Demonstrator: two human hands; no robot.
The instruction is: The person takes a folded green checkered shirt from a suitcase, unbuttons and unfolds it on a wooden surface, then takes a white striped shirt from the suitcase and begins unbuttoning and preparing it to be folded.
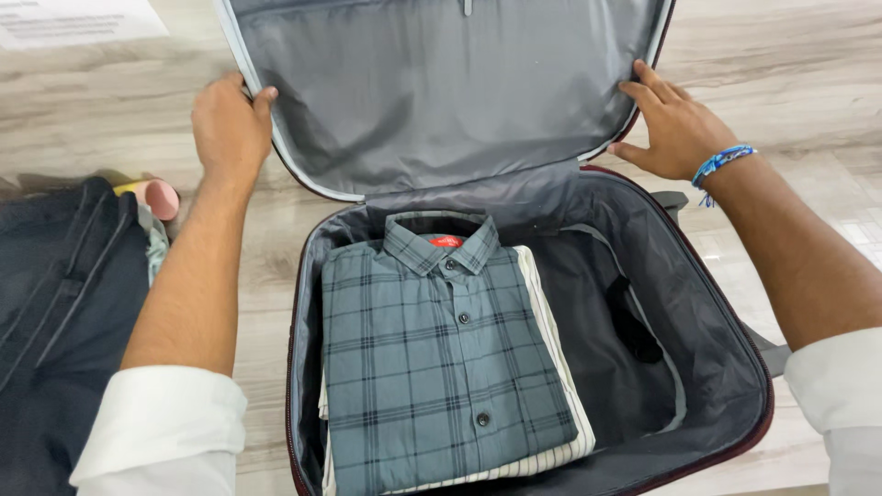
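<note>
An open suitcase [735, 404] with grey lining lies on the floor in front of me. Inside, on its left half, a folded grey-blue checked shirt [441, 358] rests on top of a folded cream striped garment [551, 340]. The raised lid [441, 92] leans over the far side. My left hand [230, 129] grips the lid's left edge. My right hand [675, 124], with a blue braided wristband [721, 163], presses on the lid's right edge. Both arms wear rolled white sleeves.
A dark bag [60, 312] lies on the floor at the left, with a pink cylindrical object [161, 197] beside it. A white sheet of paper [78, 18] sits at the far left. The floor [790, 55] is pale wood-look planks.
</note>
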